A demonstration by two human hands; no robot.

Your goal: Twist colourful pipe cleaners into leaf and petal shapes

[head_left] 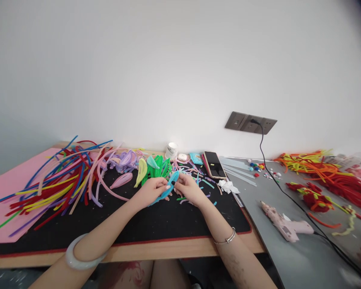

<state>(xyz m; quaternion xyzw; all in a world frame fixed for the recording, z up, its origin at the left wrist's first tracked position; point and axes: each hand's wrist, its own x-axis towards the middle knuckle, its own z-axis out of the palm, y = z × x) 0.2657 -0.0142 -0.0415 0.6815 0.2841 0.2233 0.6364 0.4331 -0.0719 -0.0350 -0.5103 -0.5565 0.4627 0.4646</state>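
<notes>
1. Currently, the left fingers [164, 187] are pinching closed on the blue pipe cleaners [174, 178], no visible gap.
2. Right fingers [181, 184] are also closing on the blue pipe cleaners, touching them from the other side; both hands are meeting there.
3. Blue pipe cleaners are sitting above the black mat [168, 226], just in front of the green bundle [159, 166]; part of them is extending below the left fingers.
4. Left of the green bundle, the yellow-green bundle [141, 171], the pink bundle [122, 180] and the purple bundle [126, 160] are lying on or over the mat.
5. Far left, a mixed pile of long pipe cleaners [63, 176] is overlapping the mat and the pink sheet [6, 176].
6. Behind the hands, the cup [171, 151], the white case [182, 157] and the blue packet [196, 158] are standing or lying near the wall [168, 72].
7. Phone [215, 164] is lying right of the packet; cut bits [208, 184] are scattering across the mat, and the crumpled tissue [228, 186] is resting near the mat's right side.
8. On the grey surface [258, 220], the glue gun [289, 225] is lying on its side, pointing toward the upper left. Pompoms [255, 165] are sitting farther back.
9. Black cable [281, 188] is running from the socket panel [250, 123] past the gun; the red bundle [344, 188] is lying beyond it.
</notes>
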